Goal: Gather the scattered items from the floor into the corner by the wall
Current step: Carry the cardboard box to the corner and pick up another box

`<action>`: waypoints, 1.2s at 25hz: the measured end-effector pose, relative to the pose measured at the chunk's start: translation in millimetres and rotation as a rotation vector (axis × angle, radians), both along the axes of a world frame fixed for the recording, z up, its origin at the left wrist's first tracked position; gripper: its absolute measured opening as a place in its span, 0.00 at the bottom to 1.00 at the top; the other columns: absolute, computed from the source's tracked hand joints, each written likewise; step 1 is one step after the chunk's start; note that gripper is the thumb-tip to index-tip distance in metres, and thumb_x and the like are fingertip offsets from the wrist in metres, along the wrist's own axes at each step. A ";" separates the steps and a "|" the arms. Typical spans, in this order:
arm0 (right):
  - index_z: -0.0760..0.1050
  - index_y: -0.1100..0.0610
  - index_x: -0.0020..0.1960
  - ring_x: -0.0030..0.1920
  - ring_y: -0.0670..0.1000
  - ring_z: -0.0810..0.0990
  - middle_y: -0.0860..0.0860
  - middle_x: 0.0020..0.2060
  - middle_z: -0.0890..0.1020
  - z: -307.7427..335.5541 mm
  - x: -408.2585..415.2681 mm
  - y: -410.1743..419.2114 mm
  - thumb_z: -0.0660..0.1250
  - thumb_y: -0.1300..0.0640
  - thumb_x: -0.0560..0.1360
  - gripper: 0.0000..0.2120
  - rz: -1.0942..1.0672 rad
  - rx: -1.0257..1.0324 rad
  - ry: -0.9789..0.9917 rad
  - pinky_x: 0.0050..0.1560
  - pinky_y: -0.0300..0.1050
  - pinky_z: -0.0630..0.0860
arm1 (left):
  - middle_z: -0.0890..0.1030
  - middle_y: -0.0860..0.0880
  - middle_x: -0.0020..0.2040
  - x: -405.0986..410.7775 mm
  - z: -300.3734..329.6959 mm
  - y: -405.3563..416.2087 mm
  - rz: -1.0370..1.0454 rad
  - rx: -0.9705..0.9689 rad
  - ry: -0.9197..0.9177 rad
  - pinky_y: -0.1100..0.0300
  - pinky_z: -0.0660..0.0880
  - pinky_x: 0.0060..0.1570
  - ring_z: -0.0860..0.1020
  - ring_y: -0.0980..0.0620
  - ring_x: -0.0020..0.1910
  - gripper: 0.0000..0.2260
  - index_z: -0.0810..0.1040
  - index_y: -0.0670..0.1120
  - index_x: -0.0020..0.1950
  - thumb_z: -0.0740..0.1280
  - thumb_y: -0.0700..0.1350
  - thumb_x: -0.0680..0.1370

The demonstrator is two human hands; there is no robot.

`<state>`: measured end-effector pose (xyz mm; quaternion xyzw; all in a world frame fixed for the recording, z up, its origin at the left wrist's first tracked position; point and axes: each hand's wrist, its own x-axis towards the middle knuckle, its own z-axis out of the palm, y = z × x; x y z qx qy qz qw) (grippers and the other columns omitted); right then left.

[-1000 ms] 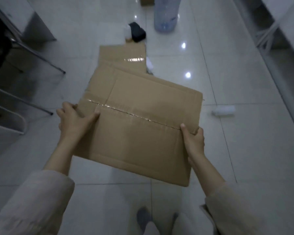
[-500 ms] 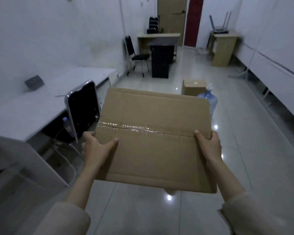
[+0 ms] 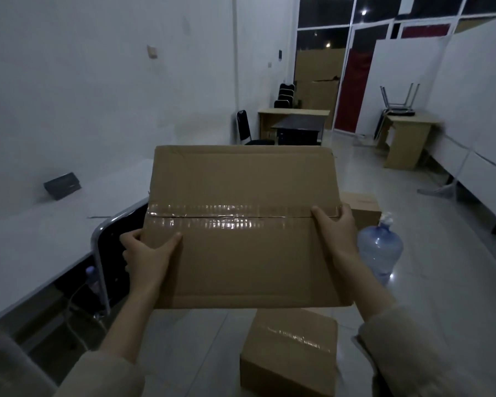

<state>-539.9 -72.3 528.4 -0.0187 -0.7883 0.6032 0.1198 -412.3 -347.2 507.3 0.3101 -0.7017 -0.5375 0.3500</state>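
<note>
I hold a flattened brown cardboard box (image 3: 241, 190) with a strip of clear tape across it, raised at chest height in front of me. My left hand (image 3: 146, 250) grips its left edge, thumb on top. My right hand (image 3: 335, 233) grips the right edge at the tape line. A closed cardboard box (image 3: 292, 351) lies on the tiled floor below the held one. A blue water jug (image 3: 380, 250) stands on the floor to the right, with another small box (image 3: 361, 204) behind it, partly hidden.
A white desk (image 3: 40, 224) runs along the left wall with a dark device (image 3: 62, 184) on it and a black chair (image 3: 118, 253) pushed against it. Wooden desks (image 3: 292, 118) and chairs stand at the far end. White panels (image 3: 484, 138) line the right side.
My view has risen from the floor to the room. Both hands have lifted the flattened box higher and levelled it, keeping the same grip.
</note>
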 end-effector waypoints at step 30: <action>0.71 0.52 0.56 0.49 0.57 0.77 0.51 0.48 0.79 39.6 -663.7 -297.4 0.63 0.42 0.70 0.19 -0.127 0.111 0.107 0.52 0.54 0.74 | 0.72 0.48 0.64 -687.4 3.4 -309.9 -0.233 0.081 0.108 0.37 0.69 0.62 0.71 0.42 0.63 0.42 0.64 0.55 0.66 0.66 0.69 0.55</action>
